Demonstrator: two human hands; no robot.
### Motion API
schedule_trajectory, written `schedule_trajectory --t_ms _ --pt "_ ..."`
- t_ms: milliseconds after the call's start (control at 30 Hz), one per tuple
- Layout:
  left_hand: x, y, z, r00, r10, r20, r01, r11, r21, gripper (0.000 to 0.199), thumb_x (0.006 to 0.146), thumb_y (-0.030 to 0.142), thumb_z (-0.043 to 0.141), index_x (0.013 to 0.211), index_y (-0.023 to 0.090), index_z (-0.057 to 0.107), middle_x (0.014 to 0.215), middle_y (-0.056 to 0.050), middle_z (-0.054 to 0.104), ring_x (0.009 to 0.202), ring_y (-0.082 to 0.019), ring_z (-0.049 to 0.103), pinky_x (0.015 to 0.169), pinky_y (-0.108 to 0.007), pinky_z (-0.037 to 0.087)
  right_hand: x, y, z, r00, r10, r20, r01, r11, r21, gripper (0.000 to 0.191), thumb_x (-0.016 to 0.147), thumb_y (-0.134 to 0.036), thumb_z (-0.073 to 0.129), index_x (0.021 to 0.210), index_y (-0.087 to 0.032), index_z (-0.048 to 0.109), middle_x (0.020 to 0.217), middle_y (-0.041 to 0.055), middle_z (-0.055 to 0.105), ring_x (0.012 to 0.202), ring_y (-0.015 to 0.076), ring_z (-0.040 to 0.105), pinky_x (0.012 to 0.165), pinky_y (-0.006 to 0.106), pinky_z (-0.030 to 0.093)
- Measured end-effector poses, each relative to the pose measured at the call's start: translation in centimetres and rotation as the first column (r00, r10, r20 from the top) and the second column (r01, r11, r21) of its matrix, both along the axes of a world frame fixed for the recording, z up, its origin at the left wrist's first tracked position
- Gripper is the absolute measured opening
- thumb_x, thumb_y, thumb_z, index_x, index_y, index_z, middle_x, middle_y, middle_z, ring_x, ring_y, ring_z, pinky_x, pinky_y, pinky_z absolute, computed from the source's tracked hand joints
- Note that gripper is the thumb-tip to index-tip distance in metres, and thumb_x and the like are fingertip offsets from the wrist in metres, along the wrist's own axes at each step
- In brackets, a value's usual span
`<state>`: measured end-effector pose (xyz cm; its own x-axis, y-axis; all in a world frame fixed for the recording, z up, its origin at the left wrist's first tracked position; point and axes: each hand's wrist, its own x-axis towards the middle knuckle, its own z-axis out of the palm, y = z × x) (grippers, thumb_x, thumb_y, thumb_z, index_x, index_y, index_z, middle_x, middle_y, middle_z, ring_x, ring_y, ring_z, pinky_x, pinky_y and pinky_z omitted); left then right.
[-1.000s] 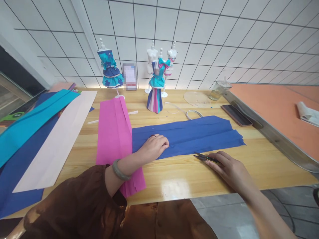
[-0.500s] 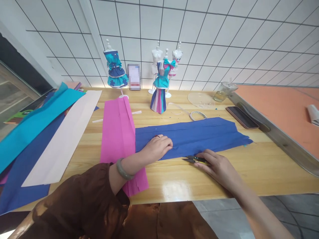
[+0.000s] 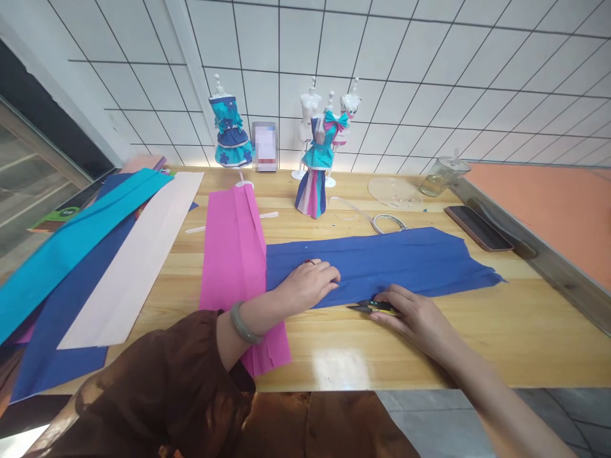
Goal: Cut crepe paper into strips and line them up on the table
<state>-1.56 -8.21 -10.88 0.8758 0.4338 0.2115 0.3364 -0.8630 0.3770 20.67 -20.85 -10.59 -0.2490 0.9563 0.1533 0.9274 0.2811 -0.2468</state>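
A long strip of blue cloth lies across the wooden table, its right end ragged. My left hand rests on the left part of this cloth, fingers curled together and thumb against them, gripping a bit of it. In my right hand are thread snips with black blades and a touch of yellow. Their tips point left, beside the near edge of the blue cloth. Under my left forearm a folded pink cloth strip runs from back to front, touching the blue one.
Turquoise cloth, pale pink cloth and more blue cloth overlap at the left. Several small dress forms stand at the back, one in a striped dress. A tape roll, a lidded cup and a phone sit to the right.
The camera view has turned slightly left, so most things appear farther right. Both hands stay at nearly the same places on and beside the blue cloth.
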Motion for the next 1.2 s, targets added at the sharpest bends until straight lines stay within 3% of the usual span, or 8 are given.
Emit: schedule_trajectory --t_ms 133,300,900,1200 --pt "-0.4 -0.2 0.5 0.999 -0.032 0.028 0.032 0.999 -0.003 0.028 0.088 0.039 0.044 0.107 0.020 0.052 0.100 -0.004 0.055 0.094 -0.017 0.049 0.082 -0.029 0.039 0.2 0.0 0.0 1.000 -0.003 -0.005 0.003 1.000 -0.008 0.026 0.086 -0.043 0.046 0.093 -0.020 0.056 0.087 0.0064 0.062 0.069 0.0169 0.061 0.062 0.029 0.047" --pt "-0.7 -0.1 0.6 0.997 -0.082 0.004 0.082 0.996 0.023 0.033 0.083 0.042 0.052 0.107 0.021 0.054 0.101 -0.005 0.053 0.095 -0.018 0.048 0.082 -0.029 0.040 0.5 0.0 0.0 1.000 0.001 -0.028 -0.001 1.000 -0.017 0.026 0.086 -0.044 0.047 0.093 -0.021 0.057 0.087 0.0066 0.063 0.069 0.0167 0.062 0.063 0.028 0.048" --pt "-0.6 0.7 -0.4 0.991 -0.132 -0.028 0.134 0.987 0.091 0.034 0.087 0.044 0.041 0.108 0.026 0.061 0.099 -0.005 0.049 0.087 -0.016 0.048 0.078 -0.029 0.039 0.3 0.9 -0.2 1.000 0.011 -0.017 -0.012 1.000 -0.016 0.027 0.085 -0.046 0.048 0.092 -0.021 0.057 0.088 0.0054 0.063 0.070 0.0163 0.061 0.062 0.028 0.047" --pt "-0.5 0.6 -0.5 0.991 -0.132 -0.023 0.133 0.987 0.092 0.033 0.087 0.045 0.041 0.105 0.027 0.064 0.098 -0.005 0.048 0.087 -0.016 0.046 0.077 -0.028 0.039 0.4 1.1 -0.4 0.993 0.039 -0.114 -0.041 0.999 -0.019 0.025 0.084 -0.045 0.049 0.086 -0.022 0.056 0.083 0.0049 0.063 0.069 0.0161 0.062 0.061 0.026 0.046"
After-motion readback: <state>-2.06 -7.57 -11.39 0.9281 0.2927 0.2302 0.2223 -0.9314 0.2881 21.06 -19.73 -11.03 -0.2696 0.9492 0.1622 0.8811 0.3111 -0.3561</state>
